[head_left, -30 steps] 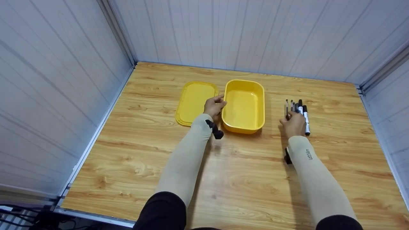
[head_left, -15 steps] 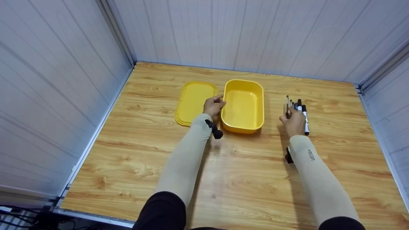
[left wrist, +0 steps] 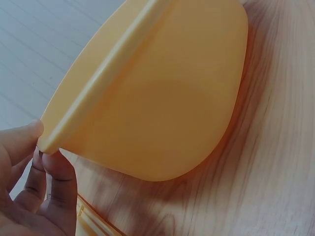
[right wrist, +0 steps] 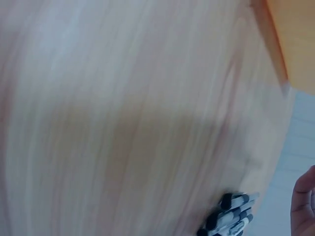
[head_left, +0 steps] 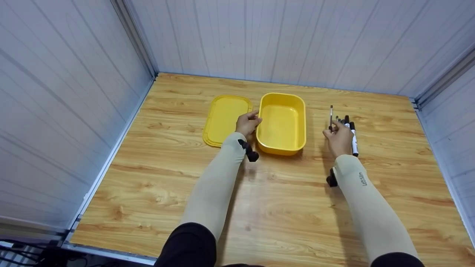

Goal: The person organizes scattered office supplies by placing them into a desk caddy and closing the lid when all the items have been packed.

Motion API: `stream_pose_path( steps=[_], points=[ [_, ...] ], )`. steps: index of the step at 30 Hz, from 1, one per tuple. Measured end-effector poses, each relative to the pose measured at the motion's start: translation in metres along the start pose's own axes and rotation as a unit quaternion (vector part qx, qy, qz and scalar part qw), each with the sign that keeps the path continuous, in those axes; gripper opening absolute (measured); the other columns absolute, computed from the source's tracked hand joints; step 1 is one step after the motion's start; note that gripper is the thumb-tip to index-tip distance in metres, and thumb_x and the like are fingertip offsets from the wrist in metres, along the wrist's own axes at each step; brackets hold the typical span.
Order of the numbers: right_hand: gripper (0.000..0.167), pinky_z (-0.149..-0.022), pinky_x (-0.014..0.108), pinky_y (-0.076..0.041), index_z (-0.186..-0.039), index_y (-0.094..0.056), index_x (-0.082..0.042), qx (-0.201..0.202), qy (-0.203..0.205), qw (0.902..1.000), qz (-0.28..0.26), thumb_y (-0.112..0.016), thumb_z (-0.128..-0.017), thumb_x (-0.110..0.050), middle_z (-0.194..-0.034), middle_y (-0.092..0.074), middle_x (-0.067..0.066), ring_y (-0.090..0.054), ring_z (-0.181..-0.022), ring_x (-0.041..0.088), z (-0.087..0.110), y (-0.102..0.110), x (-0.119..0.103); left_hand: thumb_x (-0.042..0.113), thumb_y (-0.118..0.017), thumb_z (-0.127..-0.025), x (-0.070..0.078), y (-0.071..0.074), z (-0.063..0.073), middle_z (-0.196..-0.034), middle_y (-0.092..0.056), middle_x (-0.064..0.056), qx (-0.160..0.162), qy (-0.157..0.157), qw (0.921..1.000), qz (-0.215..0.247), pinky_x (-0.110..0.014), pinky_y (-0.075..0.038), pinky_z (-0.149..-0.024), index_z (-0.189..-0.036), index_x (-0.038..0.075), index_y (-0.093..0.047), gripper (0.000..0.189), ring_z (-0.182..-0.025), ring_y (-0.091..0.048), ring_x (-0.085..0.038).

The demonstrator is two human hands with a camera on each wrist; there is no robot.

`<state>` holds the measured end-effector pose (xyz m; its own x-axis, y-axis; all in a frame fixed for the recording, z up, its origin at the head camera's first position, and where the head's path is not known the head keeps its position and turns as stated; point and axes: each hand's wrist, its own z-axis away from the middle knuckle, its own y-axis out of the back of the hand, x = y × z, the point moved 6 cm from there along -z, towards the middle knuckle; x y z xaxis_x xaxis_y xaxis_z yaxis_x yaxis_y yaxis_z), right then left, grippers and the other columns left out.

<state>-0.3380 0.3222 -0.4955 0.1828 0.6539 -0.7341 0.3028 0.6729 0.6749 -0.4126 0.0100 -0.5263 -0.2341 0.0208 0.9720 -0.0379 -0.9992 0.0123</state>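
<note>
A yellow plastic box [head_left: 281, 122] stands uncovered on the table. My left hand [head_left: 248, 122] pinches its left rim; in the left wrist view the thumb and fingers [left wrist: 61, 177] lie on either side of that rim. To the right of the box, my right hand [head_left: 339, 139] holds a slim pen [head_left: 331, 115] between thumb and fingertips, one end pointing away from me. Black-capped white markers [head_left: 354, 142] and slimmer pens lie partly hidden behind this hand. The right wrist view catches only part of the hand [right wrist: 304, 204], with the pen group [right wrist: 231, 216] below.
A yellow lid [head_left: 224, 120] lies flat to the left of the box, partly covered by my left hand. The wood-patterned table [head_left: 282, 207] has pale panel walls [head_left: 237, 40] at the back and sides. Dark cables [head_left: 26, 248] show past the front left corner.
My right hand has drawn one pen up and slightly left, apart from the other pens and markers. The left hand stays at the box rim.
</note>
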Motion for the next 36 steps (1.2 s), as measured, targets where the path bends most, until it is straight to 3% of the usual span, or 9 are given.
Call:
stream_pose_path(
  steps=[8, 19, 30, 36],
  points=[
    [0.049, -0.064, 0.020, -0.044, -0.143, -0.051, -0.006, -0.003, -0.027, 0.9990, -0.036, -0.056, -0.095, -0.013, -0.105, -0.060, 0.008, -0.054, -0.080, 0.011, 0.001, 0.002, 0.002, 0.004, -0.064, -0.094, -0.001, -0.001, 0.001, -0.098, -0.059, -0.002, -0.005, 0.011, 0.9994, 0.033, -0.023, -0.048, -0.065, -0.136, 0.006, -0.059, 0.043, -0.078, -0.054, -0.009],
    [0.044, -0.055, 0.017, -0.045, -0.137, -0.057, -0.005, 0.008, -0.060, 0.9927, -0.105, -0.057, -0.094, -0.012, -0.099, -0.056, 0.001, -0.052, -0.078, 0.009, -0.001, 0.005, 0.005, 0.003, -0.066, -0.092, 0.002, -0.001, 0.004, -0.097, -0.060, -0.003, 0.008, 0.005, 0.9996, 0.025, -0.019, -0.044, -0.058, -0.135, 0.005, -0.061, 0.043, -0.077, -0.052, -0.010],
    [0.043, -0.068, 0.016, -0.046, -0.136, -0.058, -0.005, 0.020, -0.057, 0.9930, -0.101, -0.057, -0.094, -0.014, -0.122, -0.062, 0.014, -0.055, -0.092, 0.007, -0.003, 0.010, -0.001, 0.003, -0.065, -0.093, -0.001, -0.001, 0.002, -0.094, -0.057, -0.001, 0.007, -0.008, 0.9999, 0.013, -0.018, -0.043, -0.057, -0.136, 0.003, -0.059, 0.043, -0.077, -0.051, -0.009],
    [0.048, -0.074, 0.016, -0.047, -0.141, -0.054, -0.007, -0.001, -0.063, 0.9920, -0.109, -0.058, -0.093, -0.012, -0.130, -0.061, 0.015, -0.054, -0.098, 0.008, -0.003, 0.012, -0.006, 0.001, -0.065, -0.092, -0.001, -0.002, 0.000, -0.090, -0.056, 0.000, 0.013, -0.008, 0.9994, 0.033, -0.018, -0.043, -0.059, -0.133, 0.002, -0.061, 0.042, -0.074, -0.051, -0.009]
  ],
)
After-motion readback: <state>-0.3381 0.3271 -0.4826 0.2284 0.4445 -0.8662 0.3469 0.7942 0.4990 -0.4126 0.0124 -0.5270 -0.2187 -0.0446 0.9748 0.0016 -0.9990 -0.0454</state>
